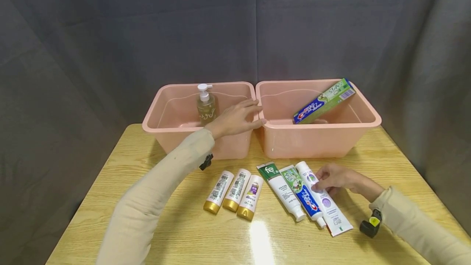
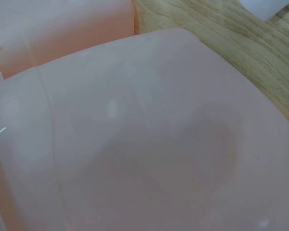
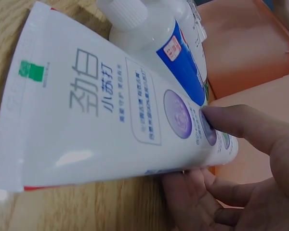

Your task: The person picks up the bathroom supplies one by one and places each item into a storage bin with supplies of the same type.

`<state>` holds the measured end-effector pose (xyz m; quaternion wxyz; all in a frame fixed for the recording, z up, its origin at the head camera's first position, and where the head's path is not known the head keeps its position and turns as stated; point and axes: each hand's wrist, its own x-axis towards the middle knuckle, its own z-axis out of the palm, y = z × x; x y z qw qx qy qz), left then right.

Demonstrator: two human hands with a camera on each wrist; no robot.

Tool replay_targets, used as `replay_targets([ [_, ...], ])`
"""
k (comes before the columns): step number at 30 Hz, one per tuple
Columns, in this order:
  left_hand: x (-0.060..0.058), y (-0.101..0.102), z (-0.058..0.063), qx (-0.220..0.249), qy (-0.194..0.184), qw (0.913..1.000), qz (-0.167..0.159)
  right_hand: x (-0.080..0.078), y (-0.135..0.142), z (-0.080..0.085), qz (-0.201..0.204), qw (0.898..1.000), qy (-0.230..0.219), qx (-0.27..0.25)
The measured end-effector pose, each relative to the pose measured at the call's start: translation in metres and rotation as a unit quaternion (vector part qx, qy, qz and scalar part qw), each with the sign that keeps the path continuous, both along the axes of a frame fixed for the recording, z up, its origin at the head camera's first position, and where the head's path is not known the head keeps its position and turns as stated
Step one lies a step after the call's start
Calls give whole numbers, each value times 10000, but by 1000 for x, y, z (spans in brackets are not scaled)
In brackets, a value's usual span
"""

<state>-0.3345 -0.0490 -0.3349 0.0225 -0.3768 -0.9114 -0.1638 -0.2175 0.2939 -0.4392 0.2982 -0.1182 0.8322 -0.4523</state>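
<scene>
White plastic toothpaste tube with purple circles [image 1: 331, 212], and it is being pinched by the right hand [image 1: 336, 179], thumb on the printed face, fingers curled along its side. It lies right of the middle of the pale wooden table [image 1: 184, 240], crimped end toward the near edge, capped end toward the bins at the far edge. Beside it are laid a blue-and-green tube [image 1: 307, 197] and a green-and-white tube [image 1: 281, 189]; farther left, three white bottles with gold caps [image 1: 238, 189].

By the head view alone the left hand [image 1: 237, 117] is shown, fingers extended over the adjoining rims of the left pink plastic bin [image 1: 228, 148] and the right pink plastic bin [image 1: 312, 142]. The left wrist view is filled mostly by pink plastic, with a white object cut off at its top corner.

The table's near edge is cut off. The foot of the clear pump bottle [image 1: 206, 107] is hidden in the left bin; the lower end of the blue-and-green carton [image 1: 324, 103] is partly masked by the right bin's rim.

Up close, 劲白 and 小苏打 can be read on the held tube; "Crest" is seen on the blue-and-green tube, "fe" on the green-and-white one.
</scene>
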Motion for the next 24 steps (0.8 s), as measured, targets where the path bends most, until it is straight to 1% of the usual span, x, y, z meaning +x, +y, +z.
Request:
replay_targets([
  [5,0,0,0,-14,37,10000,-12,3,-3,1,-116,9998,165,36],
  [10,0,0,0,-34,69,10000,-14,6,-5,2,-298,9993,224,34],
  [15,0,0,0,-47,39,10000,3,5,-6,2,-176,9996,230,-9],
  [19,0,0,0,-23,51,10000,-7,4,-6,3,-114,9998,130,-101],
  [24,1,1,1,-38,2,10000,39,4,-6,2,-261,9996,85,-45],
])
